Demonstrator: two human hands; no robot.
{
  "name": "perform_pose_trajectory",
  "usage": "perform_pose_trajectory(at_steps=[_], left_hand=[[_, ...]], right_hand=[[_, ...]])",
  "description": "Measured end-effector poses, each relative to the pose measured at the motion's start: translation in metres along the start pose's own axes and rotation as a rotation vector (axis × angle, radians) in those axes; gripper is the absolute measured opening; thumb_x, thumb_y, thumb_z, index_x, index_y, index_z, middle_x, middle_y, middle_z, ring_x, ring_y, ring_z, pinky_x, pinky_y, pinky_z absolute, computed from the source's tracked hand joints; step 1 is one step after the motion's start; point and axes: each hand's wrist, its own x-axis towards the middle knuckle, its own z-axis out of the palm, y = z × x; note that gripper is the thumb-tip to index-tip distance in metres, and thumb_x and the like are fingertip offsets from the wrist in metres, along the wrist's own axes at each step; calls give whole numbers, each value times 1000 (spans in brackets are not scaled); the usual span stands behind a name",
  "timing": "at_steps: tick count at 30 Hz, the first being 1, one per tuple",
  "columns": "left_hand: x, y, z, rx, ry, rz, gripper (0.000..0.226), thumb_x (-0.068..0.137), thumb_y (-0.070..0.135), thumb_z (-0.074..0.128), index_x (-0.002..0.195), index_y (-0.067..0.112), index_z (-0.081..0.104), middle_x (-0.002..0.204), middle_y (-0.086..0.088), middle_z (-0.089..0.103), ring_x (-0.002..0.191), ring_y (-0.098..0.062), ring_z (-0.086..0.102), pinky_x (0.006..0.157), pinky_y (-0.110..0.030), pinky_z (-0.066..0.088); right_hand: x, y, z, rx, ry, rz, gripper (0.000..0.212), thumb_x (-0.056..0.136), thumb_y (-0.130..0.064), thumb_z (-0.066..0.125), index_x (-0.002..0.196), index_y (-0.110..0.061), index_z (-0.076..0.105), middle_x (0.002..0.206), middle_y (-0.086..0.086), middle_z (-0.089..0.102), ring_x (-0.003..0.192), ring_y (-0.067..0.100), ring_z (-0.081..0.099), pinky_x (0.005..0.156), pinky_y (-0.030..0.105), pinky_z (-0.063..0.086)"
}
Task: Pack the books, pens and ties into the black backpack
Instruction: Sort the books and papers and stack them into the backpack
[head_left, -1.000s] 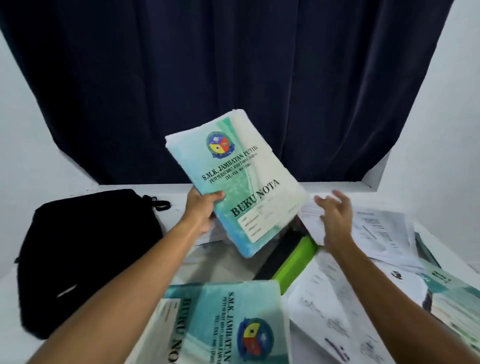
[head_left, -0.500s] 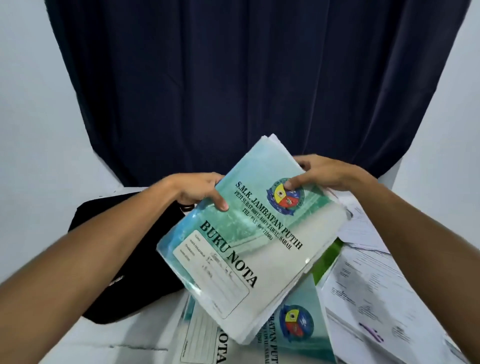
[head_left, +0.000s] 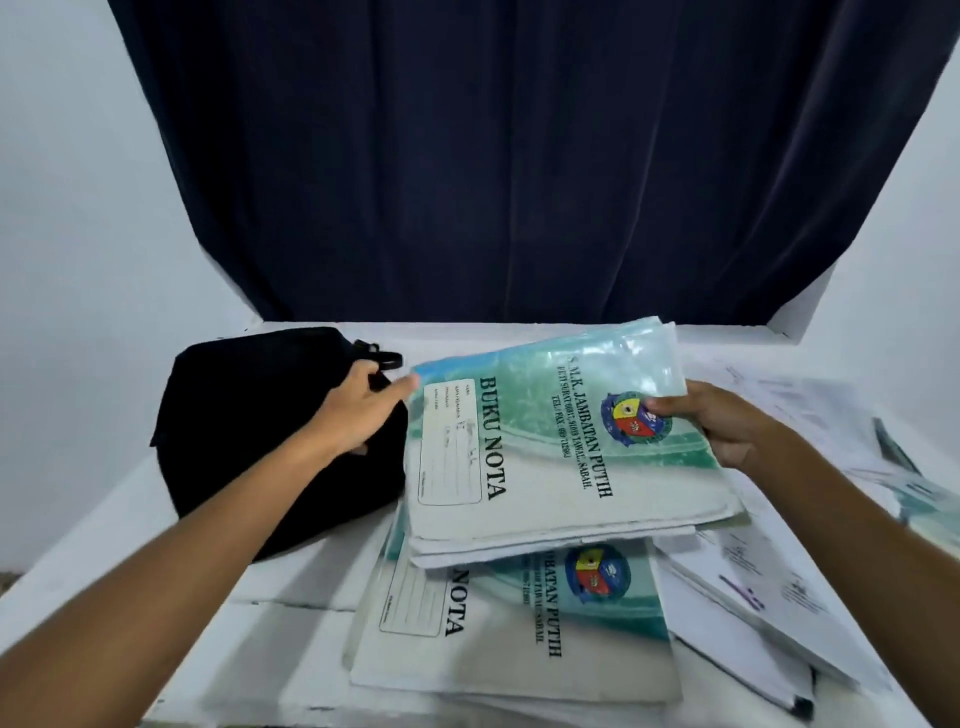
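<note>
The black backpack (head_left: 249, 415) lies on the left of the white table (head_left: 130, 582). My left hand (head_left: 358, 415) rests on the backpack's right end near the zip pull, with fabric between thumb and fingers and the thumb tip by the book's left edge. My right hand (head_left: 727, 431) grips a teal and white "BUKU NOTA" book (head_left: 561, 452) by its right edge, thumb on the crest. It is held low over the table, just right of the backpack. A second such book (head_left: 519, 623) lies flat beneath it. No pens or ties show.
Loose white papers (head_left: 779, 597) are spread over the right side of the table, with more sheets (head_left: 810, 410) further back. A dark blue curtain (head_left: 493, 182) hangs behind the table between white walls. The table's front left corner drops off near my left forearm.
My left hand has let go of the book and moved onto the backpack. The book has come down and turned flatter, now held by my right hand alone.
</note>
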Motion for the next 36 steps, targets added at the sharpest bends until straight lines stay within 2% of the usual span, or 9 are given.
perform_pose_trajectory(at_steps=[3,7,11,13,17,19,24,29,36], left_hand=[[-17,-35,23,-261,-172,-201,52,87,40,71,125,10,52,96,-8,72,79,-23,68,57,-33,54],[-26,-66,36,-229,-214,-232,24,83,10,75,105,6,66,90,-11,77,78,-24,66,72,-36,45],[-34,-84,35,-117,-237,-254,13,84,4,74,93,11,68,74,-2,74,71,-20,66,64,-29,46],[-39,-89,35,-72,-246,-264,13,84,4,73,93,11,66,65,3,72,60,-14,66,54,-24,47],[-47,-98,36,8,-257,-277,17,86,0,71,99,6,61,56,3,70,46,-10,66,39,-21,47],[-50,-103,35,8,-278,-316,18,86,-3,69,99,3,59,59,-2,71,48,-13,68,40,-24,50],[-52,-115,37,67,-285,-328,22,83,0,74,99,2,60,84,-13,71,54,-16,70,44,-27,53],[-46,-122,42,-4,-201,-327,33,77,15,83,101,7,61,81,-10,69,59,-20,62,52,-28,53],[-41,-118,47,-177,-291,-442,17,90,18,68,89,2,61,74,-11,75,61,-22,72,56,-28,54]], right_hand=[[-13,29,5,90,6,-10,105,8,-23,99,104,-3,62,84,15,75,69,26,73,52,32,58],[-16,70,3,144,15,153,117,27,-19,100,132,1,52,123,27,62,100,38,67,79,48,59],[-28,93,15,48,57,227,81,50,-17,94,121,4,60,113,26,68,90,34,71,73,41,60],[-32,102,21,-113,188,239,50,69,-9,81,114,6,65,97,20,73,78,27,73,67,35,60],[-38,111,31,-579,313,253,18,71,-15,84,78,-4,71,51,-4,65,43,9,56,47,19,42],[-37,116,35,-778,347,250,27,68,-25,87,69,-7,67,45,-4,58,41,10,50,46,22,39],[-39,118,50,-1349,450,281,59,66,-64,76,81,-13,52,77,3,66,70,21,64,67,31,52],[-45,125,40,-1137,428,327,55,74,-57,74,64,-5,61,54,9,68,49,22,68,62,31,59],[-54,120,35,-704,460,359,40,78,-33,78,59,-3,59,55,15,58,40,17,43,40,19,30]])
